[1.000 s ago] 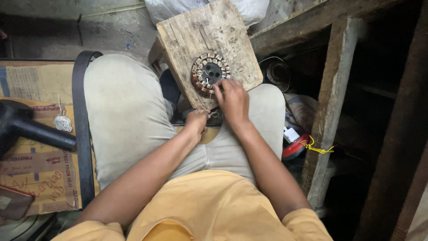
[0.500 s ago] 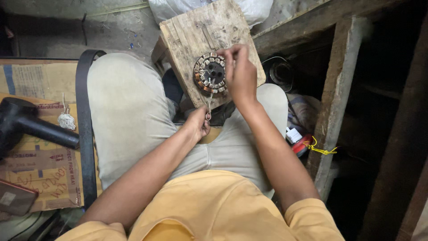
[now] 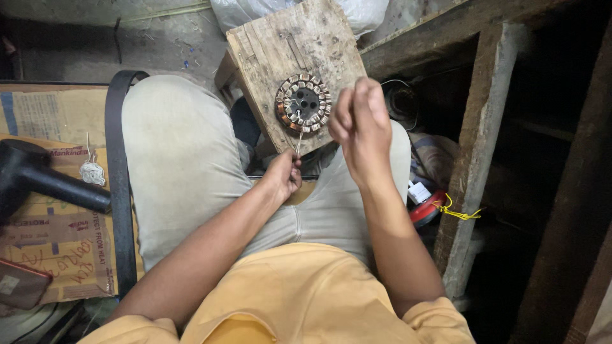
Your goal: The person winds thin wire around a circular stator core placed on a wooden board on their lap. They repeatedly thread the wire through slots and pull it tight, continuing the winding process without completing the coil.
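A round motor stator [image 3: 303, 103] with copper windings lies on a wooden block [image 3: 290, 48]. A thin wire [image 3: 298, 141] is pinched by the left hand [image 3: 284, 175]; the right hand [image 3: 361, 121] is raised, fingers pressed together. Overtightened, the wire could snap or slip.

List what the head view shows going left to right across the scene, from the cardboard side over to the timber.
Black tool handle → black strap → left hand pinching a thin wire → round wound stator on the wooden block → right hand → red-rimmed item → wooden post.
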